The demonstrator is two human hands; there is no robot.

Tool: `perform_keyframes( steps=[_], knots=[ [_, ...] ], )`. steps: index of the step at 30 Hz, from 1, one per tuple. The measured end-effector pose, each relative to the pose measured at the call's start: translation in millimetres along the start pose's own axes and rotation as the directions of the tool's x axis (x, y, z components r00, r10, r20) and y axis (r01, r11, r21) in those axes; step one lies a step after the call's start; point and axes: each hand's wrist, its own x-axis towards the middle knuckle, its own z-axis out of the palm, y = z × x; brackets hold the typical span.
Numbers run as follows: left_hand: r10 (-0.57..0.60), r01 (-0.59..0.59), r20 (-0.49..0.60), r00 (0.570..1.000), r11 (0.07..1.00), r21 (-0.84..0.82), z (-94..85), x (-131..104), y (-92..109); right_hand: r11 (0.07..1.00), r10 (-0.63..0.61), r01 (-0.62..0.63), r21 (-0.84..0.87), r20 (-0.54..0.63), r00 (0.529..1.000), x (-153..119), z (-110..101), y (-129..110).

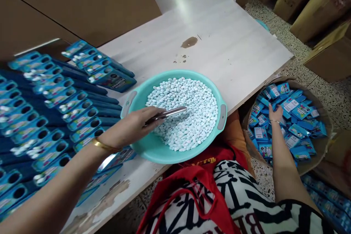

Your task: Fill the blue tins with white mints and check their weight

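My left hand [137, 124], with a gold bangle at the wrist, is closed around the handle of a shiny metal scoop [175, 111]. The scoop's tip rests over a heap of small pale candies [189, 117] in a turquoise basin [153, 153] with grey grips. To the right, my right hand [275, 113] reaches into a large round carton [326, 135] full of blue packets [296, 109]. Its thumb and fingers are bent about a blue packet, partly hidden by the hand. Left of the basin, rows of blue packets [79, 106] stand with round holes upward and pale candies on top.
The basin overhangs the front edge of the white table [219, 40], which has brown stains. Brown cardboard [82, 0] stands behind the packet rows. Large cartons [323, 7] stand on the speckled floor at the right. More blue packets [326, 197] lie low at the right.
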Motion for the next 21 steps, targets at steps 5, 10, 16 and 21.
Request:
perform_keyframes(
  steps=[5,10,16,21],
  knots=[
    [-0.040,0.037,0.064,0.997,0.998,0.057,8.1,1.4,9.9,0.999,-0.028,0.023,0.031,0.173,0.985,38.1,30.0,-15.0],
    [-0.119,0.107,0.089,0.989,0.986,0.125,16.3,-4.8,6.6,0.985,-0.054,0.022,0.169,0.184,0.982,22.2,13.2,0.9],
    [-0.087,0.102,-0.076,0.993,0.967,0.235,21.7,9.2,3.8,0.885,-0.106,0.082,0.458,0.025,0.994,-54.4,-38.3,7.8],
    [-0.089,0.116,-0.085,0.992,0.904,0.411,30.6,30.0,15.0,0.550,-0.065,-0.082,0.831,0.140,0.988,-96.2,-57.4,-55.2]
  ],
)
